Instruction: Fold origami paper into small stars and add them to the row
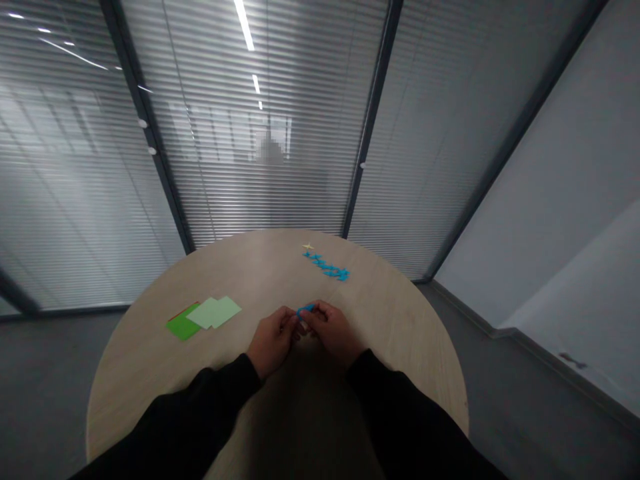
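Over the near middle of the table, my left hand (271, 340) and my right hand (334, 330) meet with fingers pinched together. Between their fingertips is a small piece of blue paper (305, 310), which looks curved or folded; the fingers cover part of it. Both hands are closed on it. Beyond my right hand, several small blue folded paper shapes (327, 267) lie in a slanting row, with a single pale yellow star-like shape (308, 247) at the far end.
Green paper sheets (184, 324) and overlapping pale green sheets (214, 313) lie left of my hands. The round wooden table (140, 373) has its far edge near glass panels with blinds (260, 187). A white wall (550, 220) stands on the right.
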{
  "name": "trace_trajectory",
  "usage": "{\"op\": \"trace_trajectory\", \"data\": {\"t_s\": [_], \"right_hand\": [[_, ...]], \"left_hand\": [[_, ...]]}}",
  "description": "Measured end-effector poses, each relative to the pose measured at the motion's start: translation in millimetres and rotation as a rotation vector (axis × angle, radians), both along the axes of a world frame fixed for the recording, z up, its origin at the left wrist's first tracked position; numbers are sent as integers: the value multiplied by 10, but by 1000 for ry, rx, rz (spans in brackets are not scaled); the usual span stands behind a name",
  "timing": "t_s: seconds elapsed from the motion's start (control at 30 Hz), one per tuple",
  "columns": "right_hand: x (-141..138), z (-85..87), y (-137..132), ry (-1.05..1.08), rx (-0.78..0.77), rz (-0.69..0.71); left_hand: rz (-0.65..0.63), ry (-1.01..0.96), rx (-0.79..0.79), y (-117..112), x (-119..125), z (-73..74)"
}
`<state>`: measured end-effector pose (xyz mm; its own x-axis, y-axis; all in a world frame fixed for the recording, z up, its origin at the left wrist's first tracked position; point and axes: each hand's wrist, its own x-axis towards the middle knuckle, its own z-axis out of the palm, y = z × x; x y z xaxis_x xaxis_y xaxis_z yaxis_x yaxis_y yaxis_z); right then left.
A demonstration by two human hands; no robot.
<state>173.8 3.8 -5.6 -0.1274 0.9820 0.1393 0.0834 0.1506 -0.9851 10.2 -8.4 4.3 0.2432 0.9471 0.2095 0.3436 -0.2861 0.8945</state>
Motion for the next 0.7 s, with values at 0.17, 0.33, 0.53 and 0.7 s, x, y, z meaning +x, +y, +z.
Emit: {"op": "trace_trajectory", "data": {"t_s": [0.17,0.33,0.53,0.7], "right_hand": [[12,-30,20,35,30,-24],[4,-53,27,29,95,-1],[11,-13,-20,-68,195,-60],[4,35,-59,-154,248,-23]], "left_hand": [[19,21,55,4,-8,11],[34,-16,80,27,-41,-15],[-25,-401,-133,100,-39,-113],[-62,-655,-296,106,-17,-116]]}}
